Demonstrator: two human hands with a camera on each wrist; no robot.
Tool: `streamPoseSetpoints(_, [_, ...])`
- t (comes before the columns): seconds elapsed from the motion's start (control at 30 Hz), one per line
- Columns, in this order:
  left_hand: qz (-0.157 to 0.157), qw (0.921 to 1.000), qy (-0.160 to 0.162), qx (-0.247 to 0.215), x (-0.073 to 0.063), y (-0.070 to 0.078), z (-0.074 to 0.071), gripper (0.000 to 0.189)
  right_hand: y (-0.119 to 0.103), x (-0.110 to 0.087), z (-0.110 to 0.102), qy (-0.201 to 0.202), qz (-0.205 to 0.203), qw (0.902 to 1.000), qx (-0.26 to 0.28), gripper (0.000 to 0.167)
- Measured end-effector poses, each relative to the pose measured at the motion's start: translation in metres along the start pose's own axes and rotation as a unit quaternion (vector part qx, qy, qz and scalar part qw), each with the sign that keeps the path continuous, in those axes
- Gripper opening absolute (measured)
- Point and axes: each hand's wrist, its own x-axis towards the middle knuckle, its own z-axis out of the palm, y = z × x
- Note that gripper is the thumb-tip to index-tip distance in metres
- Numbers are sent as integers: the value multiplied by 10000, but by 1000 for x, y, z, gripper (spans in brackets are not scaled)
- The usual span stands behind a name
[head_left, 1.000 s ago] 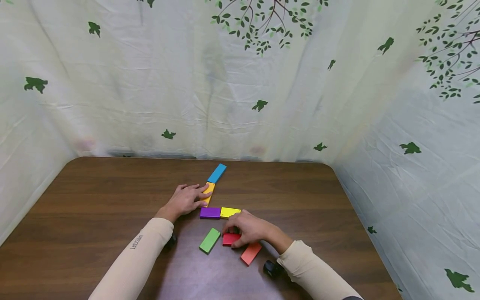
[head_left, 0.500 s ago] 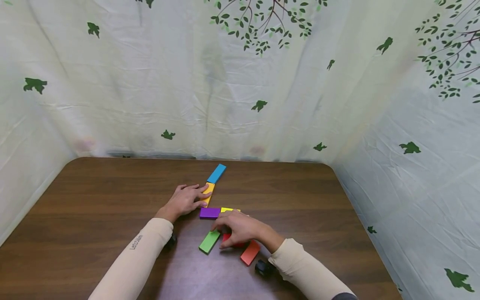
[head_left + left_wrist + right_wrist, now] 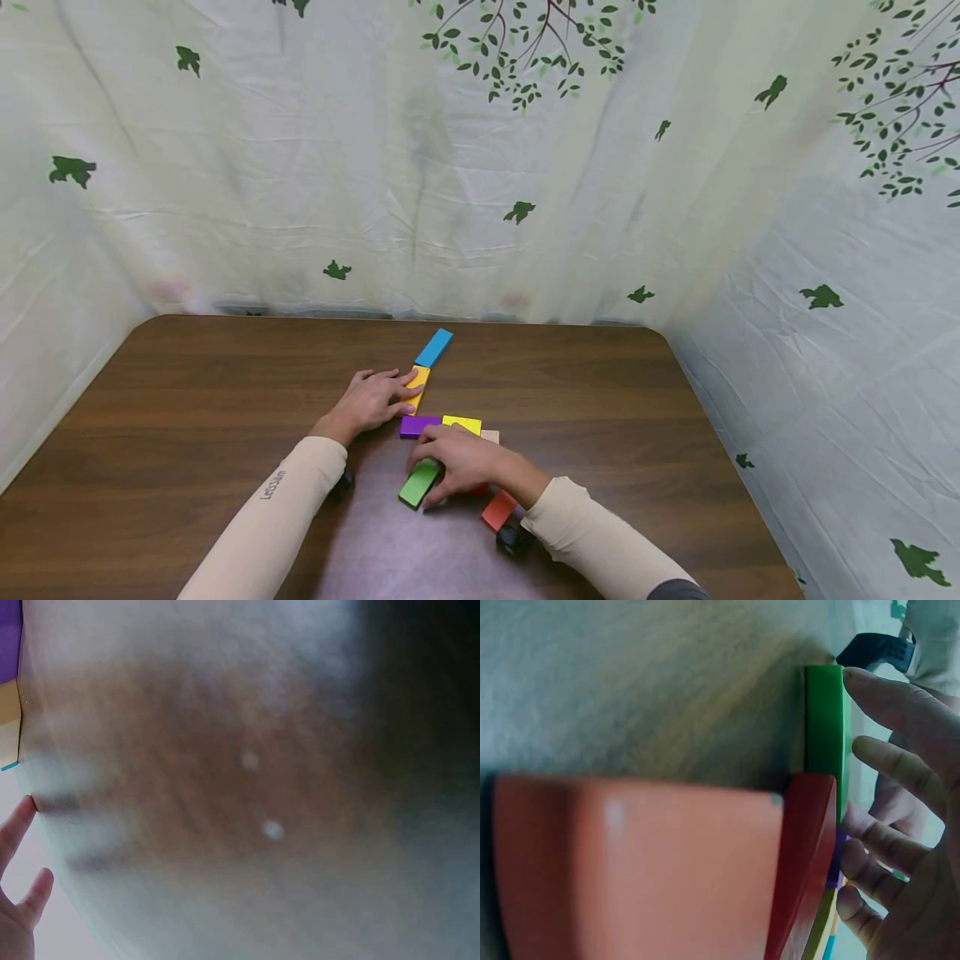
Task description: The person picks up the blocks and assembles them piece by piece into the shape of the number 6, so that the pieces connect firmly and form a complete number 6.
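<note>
My left hand point(image 3: 369, 400) lies with extended fingers on an orange-yellow flat block point(image 3: 418, 385) beyond the middle of the table. My right hand point(image 3: 461, 458) is over a green block point(image 3: 418, 485), its thumb beside the near end and its fingers around the far end. In the right wrist view the fingertips are right at the top edge of the green block point(image 3: 825, 720), spread apart. A red block point(image 3: 802, 862) is beside it, mostly hidden under this hand in the head view. The left wrist view catches only part of the left hand point(image 3: 15, 922).
Purple point(image 3: 420, 427) and yellow point(image 3: 462, 423) blocks stand end to end, with a pale block point(image 3: 490, 436) at their right. A blue block point(image 3: 434, 347) meets the orange-yellow one's far end. A coral block point(image 3: 498, 510) lies by the right wrist. A leaf-print curtain point(image 3: 420, 208) surrounds the brown table point(image 3: 225, 400).
My right hand has moved left from over the red block to the green block, uncovering the pale block. My left hand and the blocks have stayed in place.
</note>
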Motion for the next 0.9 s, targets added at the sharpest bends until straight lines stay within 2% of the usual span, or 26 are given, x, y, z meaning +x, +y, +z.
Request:
streamPoseSetpoints(0.2, [-2,10000,-3,-5,-1,0,-1,46,-4,3,2,-64,-63,10000,27,41])
streamPoseSetpoints(0.5, [50,10000,28,-8,-1,0,-1,45,-10,5,5,-85,112,9999,37,36])
streamPoseSetpoints(0.9, [13,10000,-12,-9,0,2,-2,46,-12,7,2,-336,-45,9994,-56,37])
